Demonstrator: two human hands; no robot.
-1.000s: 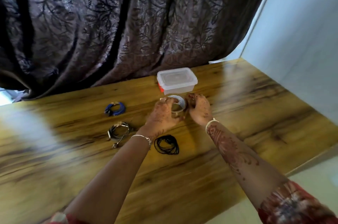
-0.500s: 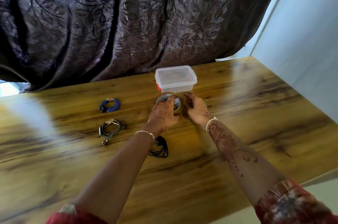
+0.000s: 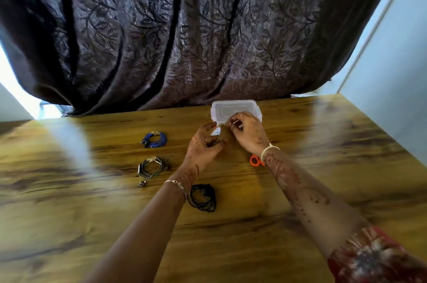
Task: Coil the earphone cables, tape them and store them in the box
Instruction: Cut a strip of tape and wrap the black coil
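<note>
Taping was in hand, we judged: our left hand (image 3: 203, 147) gripped the tape roll (image 3: 219, 137) mid-frame, our right hand (image 3: 249, 132) seemed to pinch its end. The next move called for pulling a strip free.

Dark curtain (image 3: 184, 40) behind wooden table (image 3: 323, 167).

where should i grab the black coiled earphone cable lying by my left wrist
Pinch the black coiled earphone cable across its bunched right-hand strands, coming straight down from above and straddling the bundle. It lies flat on the wooden table as a loose ring, and the left forearm crowds its left edge, so the right side is probably freer.
</note>
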